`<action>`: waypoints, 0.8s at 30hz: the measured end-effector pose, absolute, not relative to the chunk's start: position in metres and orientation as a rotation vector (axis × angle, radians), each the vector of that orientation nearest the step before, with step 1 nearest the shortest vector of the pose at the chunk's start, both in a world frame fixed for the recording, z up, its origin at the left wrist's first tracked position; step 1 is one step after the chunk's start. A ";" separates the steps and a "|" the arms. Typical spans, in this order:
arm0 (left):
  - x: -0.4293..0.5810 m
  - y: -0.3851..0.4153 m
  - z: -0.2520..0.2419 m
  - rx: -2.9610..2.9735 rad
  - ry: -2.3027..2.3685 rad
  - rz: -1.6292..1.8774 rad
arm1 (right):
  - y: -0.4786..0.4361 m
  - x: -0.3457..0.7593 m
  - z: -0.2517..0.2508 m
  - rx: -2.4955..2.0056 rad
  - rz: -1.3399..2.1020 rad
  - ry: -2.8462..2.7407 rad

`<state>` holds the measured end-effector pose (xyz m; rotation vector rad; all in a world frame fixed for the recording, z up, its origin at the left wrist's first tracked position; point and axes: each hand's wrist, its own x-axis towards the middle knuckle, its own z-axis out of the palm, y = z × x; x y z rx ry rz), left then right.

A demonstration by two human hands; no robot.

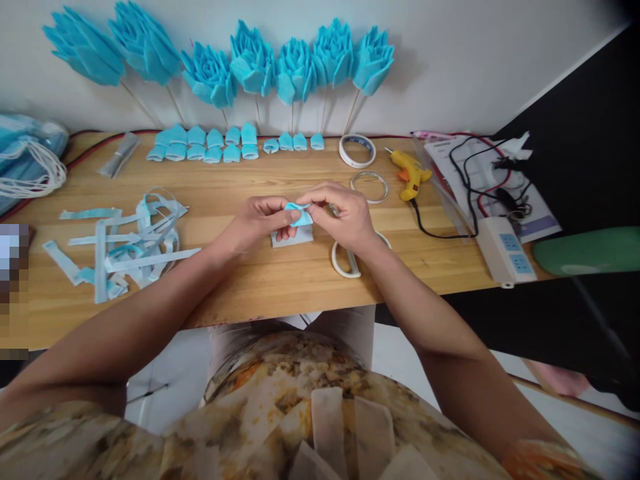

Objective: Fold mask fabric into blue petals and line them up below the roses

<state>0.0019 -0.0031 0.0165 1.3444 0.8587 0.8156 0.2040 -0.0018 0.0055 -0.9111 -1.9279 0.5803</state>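
My left hand (pixel 260 220) and my right hand (pixel 340 213) meet over the middle of the wooden table (pixel 280 280). Both pinch a small folded piece of blue mask fabric (pixel 299 213), fingers closed on it from either side. A pale rectangular fabric piece (pixel 293 237) lies just under the hands. White-handled scissors (pixel 345 260) rest on the table beneath my right wrist.
Several folded blue petals (pixel 210 145) lie in rows at the back, below blue fabric flowers (pixel 250 63) on sticks against the wall. Cut strips (pixel 125 240) are piled left, masks (pixel 25 160) far left. Tape rolls (pixel 357 150), a yellow glue gun (pixel 410 175) and a power strip (pixel 505 250) sit right.
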 end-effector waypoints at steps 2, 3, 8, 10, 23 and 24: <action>0.002 -0.003 0.017 1.327 0.847 0.830 | -0.001 0.205 0.005 -0.874 0.586 -1.923; 0.002 -0.003 0.018 1.325 0.847 0.836 | -0.001 0.205 0.005 -0.847 0.597 -1.913; 0.002 -0.004 0.020 1.330 0.847 0.852 | 0.000 0.204 0.004 -0.767 0.644 -1.880; 0.002 -0.004 0.019 1.318 0.838 0.858 | 0.000 0.205 0.003 -0.794 0.631 -1.897; -0.002 0.003 0.009 1.529 0.907 0.912 | -0.004 0.207 0.012 -0.903 0.981 -1.821; -0.002 0.003 0.009 1.545 0.907 0.910 | -0.004 0.206 0.011 -0.908 0.995 -1.800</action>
